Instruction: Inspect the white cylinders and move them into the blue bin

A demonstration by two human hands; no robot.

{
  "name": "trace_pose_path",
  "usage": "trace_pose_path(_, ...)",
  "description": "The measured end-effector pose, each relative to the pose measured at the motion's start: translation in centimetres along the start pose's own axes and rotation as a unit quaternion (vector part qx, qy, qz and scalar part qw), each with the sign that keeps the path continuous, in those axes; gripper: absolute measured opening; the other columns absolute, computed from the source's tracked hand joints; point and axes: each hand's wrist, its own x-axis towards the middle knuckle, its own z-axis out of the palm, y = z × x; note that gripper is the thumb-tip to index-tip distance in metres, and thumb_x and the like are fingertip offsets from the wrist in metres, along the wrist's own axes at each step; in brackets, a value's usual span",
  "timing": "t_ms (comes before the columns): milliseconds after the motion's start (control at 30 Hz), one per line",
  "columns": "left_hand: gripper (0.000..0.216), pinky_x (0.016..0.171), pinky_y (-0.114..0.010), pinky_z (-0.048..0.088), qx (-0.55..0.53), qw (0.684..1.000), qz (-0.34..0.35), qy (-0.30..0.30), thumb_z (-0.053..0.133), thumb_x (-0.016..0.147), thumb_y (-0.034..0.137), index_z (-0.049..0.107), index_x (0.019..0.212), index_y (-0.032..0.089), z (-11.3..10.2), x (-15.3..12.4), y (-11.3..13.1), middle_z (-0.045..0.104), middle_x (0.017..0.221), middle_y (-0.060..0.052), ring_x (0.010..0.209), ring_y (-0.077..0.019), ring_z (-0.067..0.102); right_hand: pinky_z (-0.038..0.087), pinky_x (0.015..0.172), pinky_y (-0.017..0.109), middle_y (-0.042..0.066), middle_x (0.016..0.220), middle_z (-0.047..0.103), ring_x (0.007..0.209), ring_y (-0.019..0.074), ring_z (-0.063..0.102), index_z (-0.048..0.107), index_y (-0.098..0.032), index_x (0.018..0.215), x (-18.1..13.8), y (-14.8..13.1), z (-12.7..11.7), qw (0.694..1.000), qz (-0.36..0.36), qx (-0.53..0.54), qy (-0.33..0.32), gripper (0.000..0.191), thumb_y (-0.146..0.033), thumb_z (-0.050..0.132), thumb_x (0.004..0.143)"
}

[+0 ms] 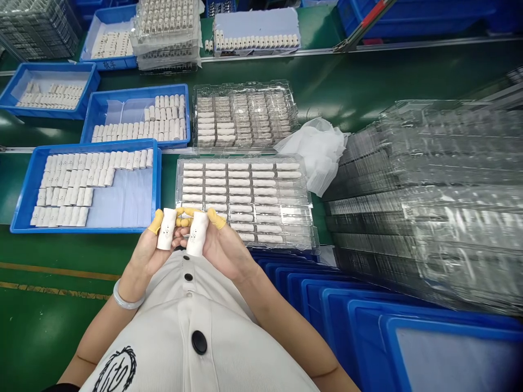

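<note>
My left hand [147,251] is closed around a small white cylindrical piece [166,229] with dark marks on its side. A similar white piece [197,233] sits in my right hand [223,247], gripped between thumb and fingers. Yellow finger covers are on the thumbs and several fingertips. Both pieces stand roughly upright, side by side, in front of my body. Beyond my hands lies a clear plastic tray [309,218] with rows of white pieces in its slots. To the left, a blue bin [157,188] holds rows of the same kind of piece.
Further back are another blue bin [186,117] and a filled clear tray [196,122]. Crumpled white sheeting [316,149] lies right of the trays. Tall stacks of clear trays [408,207] and nested blue bins [351,316] crowd the right side. A conveyor [392,76] runs behind.
</note>
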Motion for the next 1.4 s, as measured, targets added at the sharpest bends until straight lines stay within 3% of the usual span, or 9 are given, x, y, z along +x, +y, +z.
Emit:
trace_pose_path(167, 0.051, 0.048, -0.018, 0.045, -0.002, 1.000, -0.008, -0.018, 0.032, 0.097, 0.043, 0.066, 0.095, 0.005, 0.1, 0.0, -0.1, 0.052, 0.066, -0.006, 0.056, -0.0089, 0.048, 0.053, 0.083, 0.040, 0.007, 0.075, 0.066, 0.071, 0.0184, 0.063, 0.062, -0.010, 0.106, -0.1, -0.1, 0.0, 1.000, 0.008, -0.002, -0.006, 0.043, -0.045, 0.038, 0.097)
trace_pose_path(467, 0.048, 0.052, -0.021, 0.047, 0.020, 1.000, 0.005, -0.013, 0.036, 0.096, 0.043, 0.066, 0.096, 0.006, -0.4, 0.3, -0.4, 0.053, 0.066, -0.006, 0.056, -0.0097, 0.050, 0.051, 0.085, 0.040, 0.007, 0.079, 0.066, 0.073, 0.0178, 0.061, 0.064, -0.011, 0.104, -0.1, -0.2, -0.3, 1.000, 0.003, 0.005, 0.001, 0.040, -0.037, 0.035, 0.098)
trace_pose_path(700, 0.043, 0.058, -0.024, 0.051, 0.045, 0.998, 0.019, 0.034, 0.035, 0.098, 0.035, 0.067, 0.088, 0.008, -0.5, 0.5, -0.6, 0.060, 0.064, -0.008, 0.056, -0.0122, 0.056, 0.050, 0.084, 0.039, 0.007, 0.086, 0.069, 0.076, 0.0179, 0.062, 0.064, -0.014, 0.102, -0.4, -0.5, -0.5, 0.999, -0.018, -0.043, 0.020, 0.022, -0.027, 0.057, 0.086)
trace_pose_path(867, 0.047, 0.049, -0.020, 0.046, 0.028, 0.999, 0.019, 0.010, 0.032, 0.098, 0.040, 0.066, 0.097, 0.008, -0.3, 0.4, -0.6, 0.054, 0.062, -0.005, 0.053, -0.0103, 0.051, 0.049, 0.065, 0.027, 0.001, 0.066, 0.064, 0.063, 0.0134, 0.061, 0.059, -0.016, 0.081, -0.4, -0.5, -1.0, 0.996, -0.016, -0.085, 0.036, 0.027, -0.031, 0.078, 0.071)
trace_pose_path(1033, 0.043, 0.046, -0.018, 0.043, 0.034, 0.999, 0.002, 0.002, 0.030, 0.099, 0.034, 0.065, 0.093, 0.009, 0.1, 0.2, -0.4, 0.050, 0.059, -0.003, 0.049, -0.0088, 0.047, 0.045, 0.057, 0.024, 0.001, 0.057, 0.063, 0.052, 0.0110, 0.057, 0.055, -0.016, 0.072, 0.0, -0.5, -1.3, 0.994, 0.000, -0.100, 0.047, 0.036, -0.040, 0.081, 0.067)
trace_pose_path(1267, 0.040, 0.048, -0.020, 0.043, 0.040, 0.999, 0.005, 0.006, 0.033, 0.098, 0.032, 0.066, 0.092, 0.010, -0.1, 0.6, -0.6, 0.051, 0.057, -0.004, 0.048, -0.0090, 0.046, 0.047, 0.062, 0.026, -0.001, 0.065, 0.062, 0.060, 0.0109, 0.058, 0.058, -0.016, 0.077, 0.5, 0.1, -1.9, 0.994, -0.012, -0.085, 0.069, 0.032, -0.033, 0.082, 0.065)
trace_pose_path(1400, 0.034, 0.056, -0.022, 0.048, 0.059, 0.997, 0.039, 0.035, 0.043, 0.095, 0.034, 0.068, 0.093, 0.012, 0.0, 0.8, -1.2, 0.059, 0.066, -0.005, 0.057, -0.0110, 0.054, 0.048, 0.068, 0.026, 0.000, 0.072, 0.063, 0.067, 0.0106, 0.058, 0.062, -0.015, 0.083, 0.7, 0.7, -1.9, 0.994, -0.026, -0.079, 0.075, 0.033, -0.027, 0.084, 0.062)
